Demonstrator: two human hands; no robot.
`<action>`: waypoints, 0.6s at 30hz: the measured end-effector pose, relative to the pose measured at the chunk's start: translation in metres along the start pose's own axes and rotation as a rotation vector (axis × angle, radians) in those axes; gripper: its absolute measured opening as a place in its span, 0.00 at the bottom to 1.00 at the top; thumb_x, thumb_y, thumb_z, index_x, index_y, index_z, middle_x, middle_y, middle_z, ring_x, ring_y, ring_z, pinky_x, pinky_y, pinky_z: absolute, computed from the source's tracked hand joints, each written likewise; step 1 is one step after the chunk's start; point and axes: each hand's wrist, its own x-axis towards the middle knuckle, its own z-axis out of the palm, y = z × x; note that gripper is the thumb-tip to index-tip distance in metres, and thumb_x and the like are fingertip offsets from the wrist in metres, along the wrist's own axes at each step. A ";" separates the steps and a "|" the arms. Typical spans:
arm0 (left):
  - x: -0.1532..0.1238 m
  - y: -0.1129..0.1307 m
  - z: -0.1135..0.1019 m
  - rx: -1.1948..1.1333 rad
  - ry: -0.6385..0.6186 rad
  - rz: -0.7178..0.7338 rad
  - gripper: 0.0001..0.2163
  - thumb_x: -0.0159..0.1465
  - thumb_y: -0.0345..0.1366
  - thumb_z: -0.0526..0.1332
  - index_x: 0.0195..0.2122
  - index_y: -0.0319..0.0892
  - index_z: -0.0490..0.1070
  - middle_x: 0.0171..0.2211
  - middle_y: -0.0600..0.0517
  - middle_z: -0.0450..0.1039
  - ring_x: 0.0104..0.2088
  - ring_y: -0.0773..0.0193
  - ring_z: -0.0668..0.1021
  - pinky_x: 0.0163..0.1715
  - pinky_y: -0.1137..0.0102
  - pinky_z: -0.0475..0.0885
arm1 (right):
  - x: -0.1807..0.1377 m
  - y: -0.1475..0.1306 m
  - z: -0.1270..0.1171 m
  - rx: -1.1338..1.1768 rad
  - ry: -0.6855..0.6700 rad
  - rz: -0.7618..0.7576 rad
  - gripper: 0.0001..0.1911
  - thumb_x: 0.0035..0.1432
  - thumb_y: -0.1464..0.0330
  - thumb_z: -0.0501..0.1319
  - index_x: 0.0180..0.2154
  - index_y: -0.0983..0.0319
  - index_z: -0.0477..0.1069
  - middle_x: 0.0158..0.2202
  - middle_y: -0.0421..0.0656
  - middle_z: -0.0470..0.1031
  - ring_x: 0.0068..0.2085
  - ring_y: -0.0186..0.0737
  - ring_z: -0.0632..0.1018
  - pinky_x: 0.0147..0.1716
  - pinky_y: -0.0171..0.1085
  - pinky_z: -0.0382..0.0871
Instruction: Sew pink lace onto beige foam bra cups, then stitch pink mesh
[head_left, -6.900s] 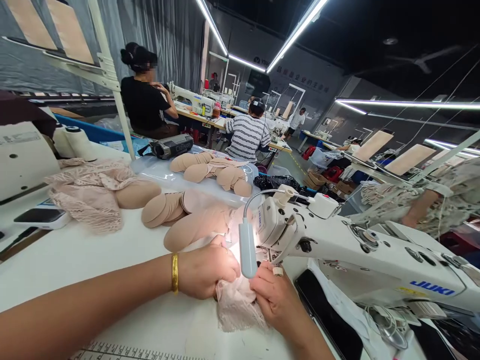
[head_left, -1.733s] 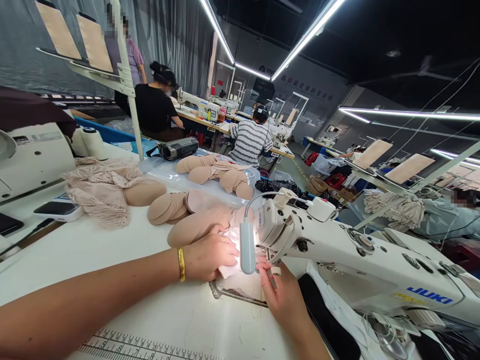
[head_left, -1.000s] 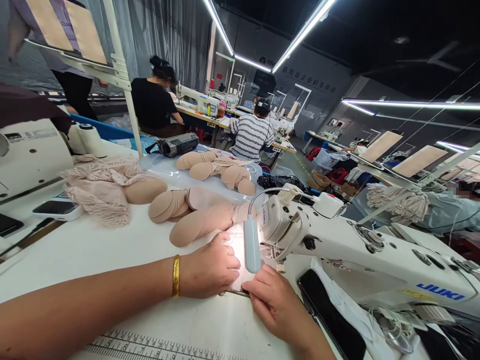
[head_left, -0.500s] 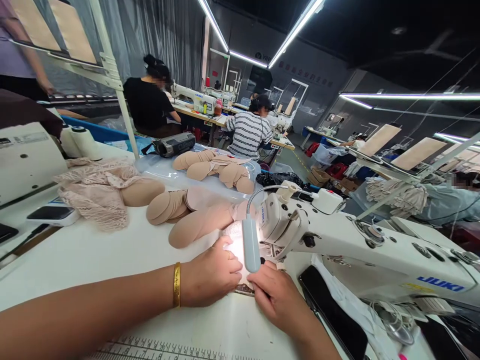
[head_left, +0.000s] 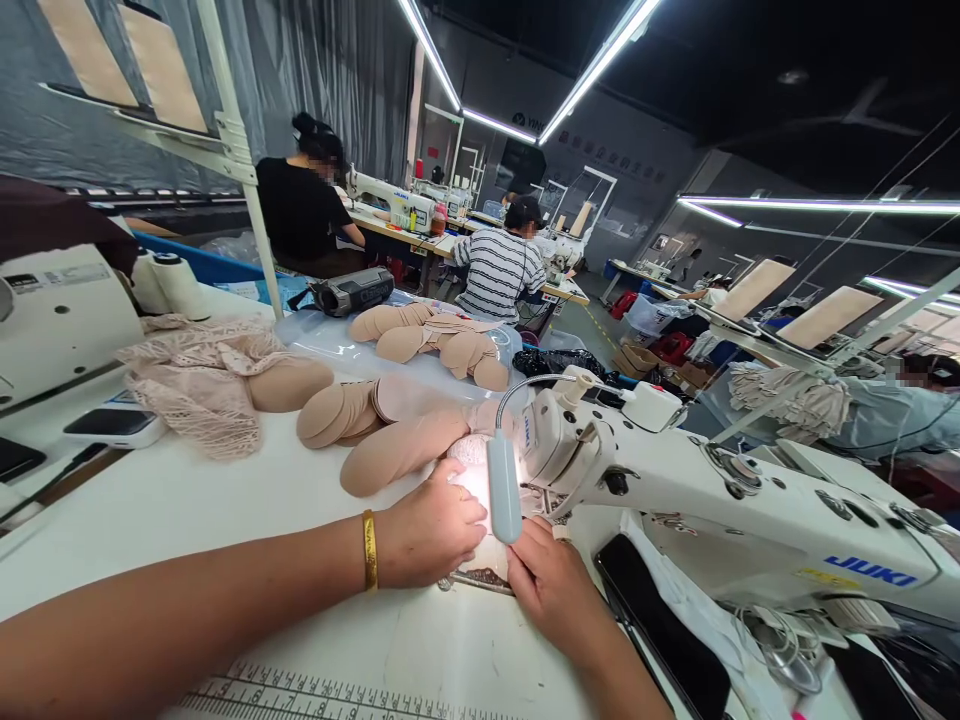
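Observation:
Under the sewing machine (head_left: 555,440) lies a pale pink lace fabric piece (head_left: 469,452), brightly lit by a grey gooseneck lamp (head_left: 504,490). My left hand (head_left: 435,525), below a gold bracelet (head_left: 370,550), is closed with curled fingers on the left side of the fabric. On the right, my right hand (head_left: 551,585) pinches the fabric's near right edge. The lamp head hides part of the cloth and the needle area. A long beige strip of cloth with a rounded end (head_left: 397,455) runs from beyond my left hand towards the machine.
Stacked beige oval pads (head_left: 337,412) and a lace garment (head_left: 202,385) lie on the left. More pads sit on a clear plastic bag (head_left: 322,345) behind. A black phone (head_left: 660,630) lies right of my right hand; a ruler (head_left: 300,695) marks the front. Co-workers sit beyond.
My left hand has shifted slightly up and right along the fabric, baring more of the metal plate below it. The view has turned slightly left, and a person standing at far left has gone out of sight.

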 end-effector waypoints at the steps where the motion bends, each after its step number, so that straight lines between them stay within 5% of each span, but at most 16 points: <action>1: 0.001 -0.002 0.001 0.001 -0.004 0.000 0.07 0.64 0.30 0.63 0.29 0.42 0.68 0.30 0.52 0.72 0.32 0.59 0.71 0.48 0.53 0.64 | 0.001 0.001 0.001 -0.010 0.003 0.016 0.12 0.69 0.74 0.50 0.38 0.57 0.70 0.34 0.42 0.73 0.38 0.45 0.75 0.33 0.38 0.63; 8: 0.004 -0.015 0.014 -0.006 0.033 -0.034 0.08 0.67 0.29 0.60 0.29 0.42 0.71 0.29 0.52 0.72 0.32 0.59 0.71 0.53 0.50 0.60 | 0.002 0.004 0.009 -0.074 0.070 0.053 0.14 0.67 0.75 0.50 0.44 0.57 0.72 0.34 0.42 0.74 0.37 0.45 0.76 0.31 0.39 0.62; 13: 0.009 -0.022 0.001 0.018 0.016 -0.105 0.09 0.66 0.28 0.60 0.27 0.42 0.70 0.28 0.53 0.71 0.30 0.61 0.69 0.48 0.57 0.62 | 0.001 0.005 0.013 -0.092 0.119 0.010 0.14 0.68 0.74 0.50 0.47 0.57 0.71 0.33 0.42 0.74 0.35 0.45 0.75 0.31 0.38 0.62; 18: 0.037 -0.051 -0.017 0.103 0.119 -0.314 0.09 0.68 0.34 0.62 0.47 0.41 0.75 0.50 0.42 0.74 0.49 0.48 0.74 0.49 0.55 0.65 | 0.003 0.005 0.016 -0.112 0.135 -0.004 0.14 0.67 0.76 0.49 0.43 0.56 0.69 0.32 0.41 0.73 0.32 0.44 0.75 0.29 0.38 0.60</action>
